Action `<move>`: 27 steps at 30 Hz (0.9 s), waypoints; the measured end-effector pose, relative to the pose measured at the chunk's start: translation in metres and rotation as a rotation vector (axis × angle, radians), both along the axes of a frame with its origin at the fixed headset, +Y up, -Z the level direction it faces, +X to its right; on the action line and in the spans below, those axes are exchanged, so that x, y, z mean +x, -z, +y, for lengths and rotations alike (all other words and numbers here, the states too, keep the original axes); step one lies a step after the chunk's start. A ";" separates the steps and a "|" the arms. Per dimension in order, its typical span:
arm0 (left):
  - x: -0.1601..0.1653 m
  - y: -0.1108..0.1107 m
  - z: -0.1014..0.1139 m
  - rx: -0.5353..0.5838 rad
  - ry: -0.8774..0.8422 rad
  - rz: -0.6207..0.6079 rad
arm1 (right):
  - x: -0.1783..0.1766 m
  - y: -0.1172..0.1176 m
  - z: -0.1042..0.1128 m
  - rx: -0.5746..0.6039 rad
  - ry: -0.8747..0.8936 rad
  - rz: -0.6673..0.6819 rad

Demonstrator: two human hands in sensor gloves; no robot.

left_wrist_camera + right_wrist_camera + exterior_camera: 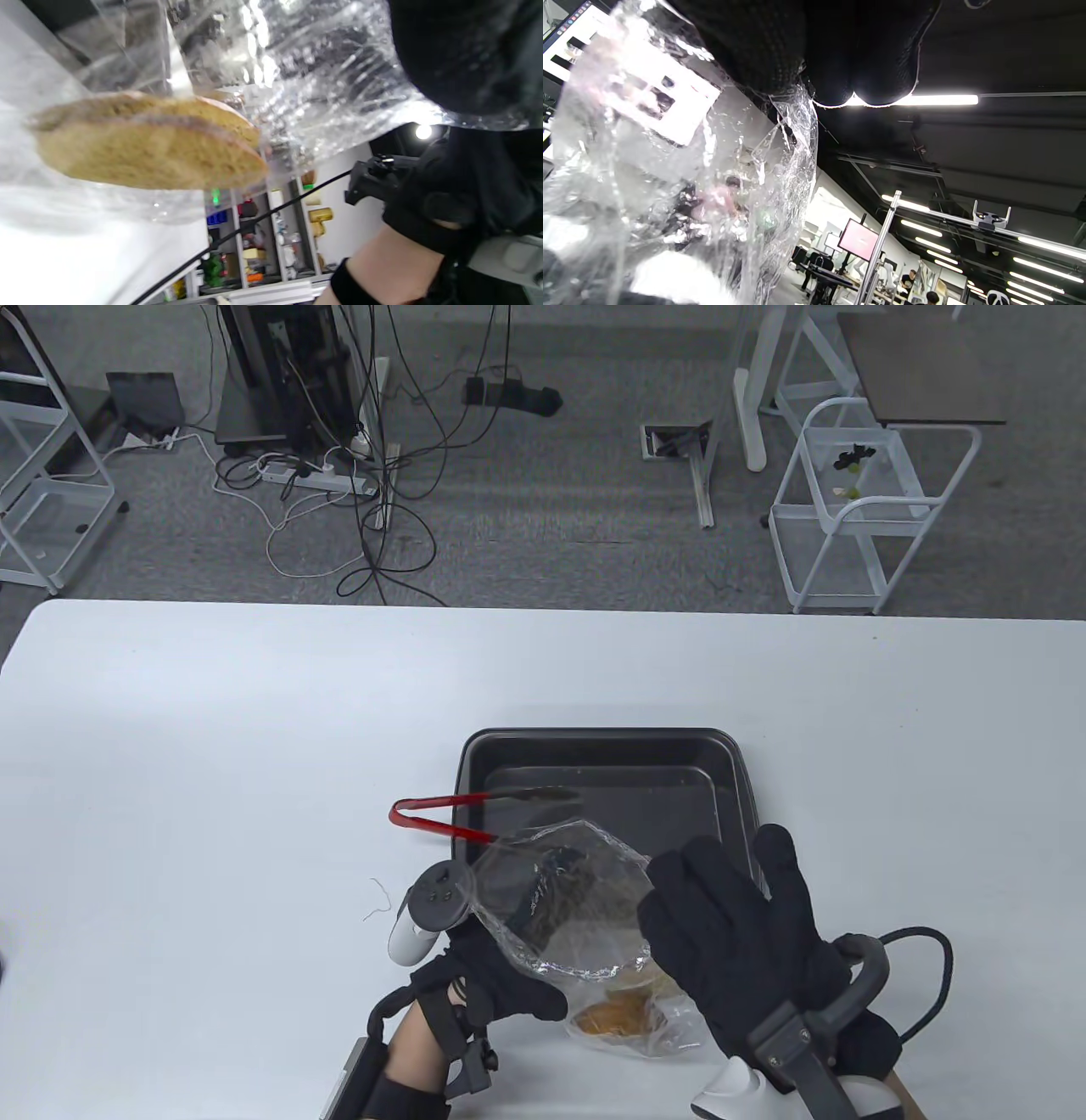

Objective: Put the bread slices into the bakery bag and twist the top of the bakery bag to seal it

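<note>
Already the bread slices (144,144) are inside the clear bakery bag (564,916). They sit at the bottom of it, just above the white table (212,780). The dark baking tray (730,780) behind the bag has no bread on it. Red tongs (441,819) lie across the tray's left edge, with the tips inside the tray. So the filling part looks done. What is left is to gather the top of the bag and twist it shut. The top is wide and puffy now, not twisted.

Both hands hold the bag up near the front edge of the table. The left hand (501,976) is on the left side of the bag. Its fingers seem to reach in behind the plastic, but the bag hides them, so I cannot tell how they curl. The thumb pokes out low, next to the bread.

The right hand (730,933) is on the right side, with its back turned up toward the table camera. Its fingers (780,46) bend down and pinch the crinkly edge of the bag. The wrist view shows the plastic caught under the fingertips.
</note>
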State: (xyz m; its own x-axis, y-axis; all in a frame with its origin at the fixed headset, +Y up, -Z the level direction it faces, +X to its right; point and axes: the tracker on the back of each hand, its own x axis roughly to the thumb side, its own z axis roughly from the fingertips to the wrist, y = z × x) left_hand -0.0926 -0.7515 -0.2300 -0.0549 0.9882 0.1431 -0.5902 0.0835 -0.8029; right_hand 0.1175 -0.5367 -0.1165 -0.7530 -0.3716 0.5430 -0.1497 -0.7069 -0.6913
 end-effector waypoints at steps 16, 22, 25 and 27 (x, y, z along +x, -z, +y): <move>-0.041 -0.022 0.010 0.105 0.010 0.660 | 0.030 0.027 -0.027 -0.185 0.347 -0.268; -0.048 -0.016 0.005 0.035 -0.020 0.588 | 0.081 0.070 -0.082 -0.821 0.691 -0.056; -0.045 -0.013 0.002 -0.003 -0.049 0.542 | 0.078 0.088 -0.119 -1.077 0.721 0.078; -0.042 -0.012 -0.001 -0.020 -0.056 0.499 | 0.070 0.098 -0.139 -1.154 0.685 0.119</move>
